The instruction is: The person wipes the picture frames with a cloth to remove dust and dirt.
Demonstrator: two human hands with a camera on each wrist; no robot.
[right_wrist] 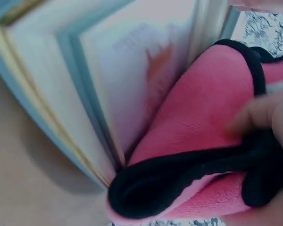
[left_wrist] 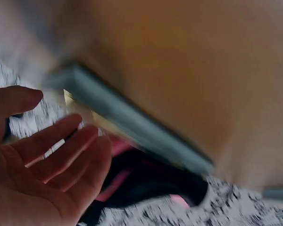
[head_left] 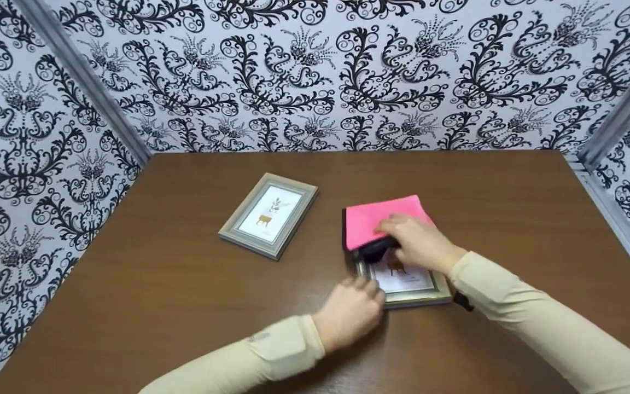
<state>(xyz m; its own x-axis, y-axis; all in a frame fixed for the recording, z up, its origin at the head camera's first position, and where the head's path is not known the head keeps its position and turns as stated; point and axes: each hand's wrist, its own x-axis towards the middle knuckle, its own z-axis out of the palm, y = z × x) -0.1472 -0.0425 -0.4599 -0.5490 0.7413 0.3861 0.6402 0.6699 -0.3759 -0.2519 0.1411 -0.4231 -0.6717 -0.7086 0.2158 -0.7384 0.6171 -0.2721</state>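
Observation:
A pink cloth with black edging (head_left: 383,213) is gripped in my right hand (head_left: 424,243), between fingers and thumb. The cloth lies folded over the upper part of a picture frame (head_left: 419,298) on the table; the rest of the picture shows below it. In the right wrist view the pink cloth (right_wrist: 203,103) bunches against the framed picture (right_wrist: 127,70). At the frame's lower left corner is my left hand (head_left: 350,312), blurred in the head view. The left wrist view shows its fingers (left_wrist: 75,155) loosely bent beside the frame's edge (left_wrist: 137,120), not gripping it.
A second picture frame (head_left: 233,227) lies face up on the brown table (head_left: 184,306), to the left of the first. A black strap end (head_left: 462,301) pokes out by the right sleeve. Patterned walls (head_left: 293,71) stand behind and beside the table.

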